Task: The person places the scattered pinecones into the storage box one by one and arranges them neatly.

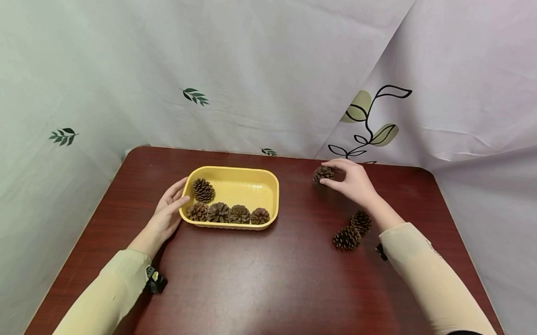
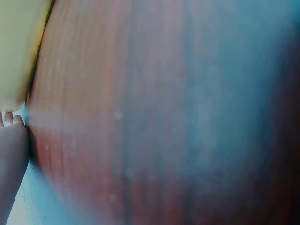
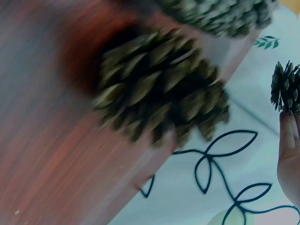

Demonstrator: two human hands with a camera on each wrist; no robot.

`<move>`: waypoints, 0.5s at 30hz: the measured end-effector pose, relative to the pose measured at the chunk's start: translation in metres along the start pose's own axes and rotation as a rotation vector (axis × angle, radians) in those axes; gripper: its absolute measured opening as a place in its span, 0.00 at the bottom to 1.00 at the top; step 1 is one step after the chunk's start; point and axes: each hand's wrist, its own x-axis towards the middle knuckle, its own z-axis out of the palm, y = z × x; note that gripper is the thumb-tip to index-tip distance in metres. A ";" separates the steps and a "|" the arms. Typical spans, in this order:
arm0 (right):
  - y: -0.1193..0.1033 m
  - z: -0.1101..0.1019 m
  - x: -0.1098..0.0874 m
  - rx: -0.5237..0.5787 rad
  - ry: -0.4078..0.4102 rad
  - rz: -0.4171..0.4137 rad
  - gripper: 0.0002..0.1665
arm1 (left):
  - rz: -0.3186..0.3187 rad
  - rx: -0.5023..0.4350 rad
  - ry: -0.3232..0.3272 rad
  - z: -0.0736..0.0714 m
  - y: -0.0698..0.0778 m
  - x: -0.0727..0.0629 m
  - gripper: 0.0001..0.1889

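My right hand [image 1: 351,181] pinches a brown pine cone [image 1: 323,175] between thumb and fingers near the back of the table; this held cone [image 3: 285,89] also shows at the right edge of the right wrist view. My left hand [image 1: 169,208] holds the left end of a yellow plastic tray [image 1: 232,171], its thumb at the rim. Inside the tray, one pine cone [image 1: 203,190] lies by the left wall, and several more, among them a pine cone [image 1: 239,214], line the near wall.
Two pine cones, a nearer cone [image 1: 347,238] and a farther cone [image 1: 361,222], lie together on the dark red wooden table [image 1: 254,282], close to the right forearm. A pale patterned cloth [image 1: 263,77] hangs behind the table's back edge.
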 end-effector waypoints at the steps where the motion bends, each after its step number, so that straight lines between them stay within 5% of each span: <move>1: -0.003 0.002 0.002 0.016 -0.002 -0.003 0.27 | 0.000 0.000 0.002 0.000 0.000 0.000 0.27; 15: -0.040 0.032 0.031 0.158 -0.014 -0.084 0.25 | -0.009 0.013 0.001 -0.001 0.000 0.001 0.29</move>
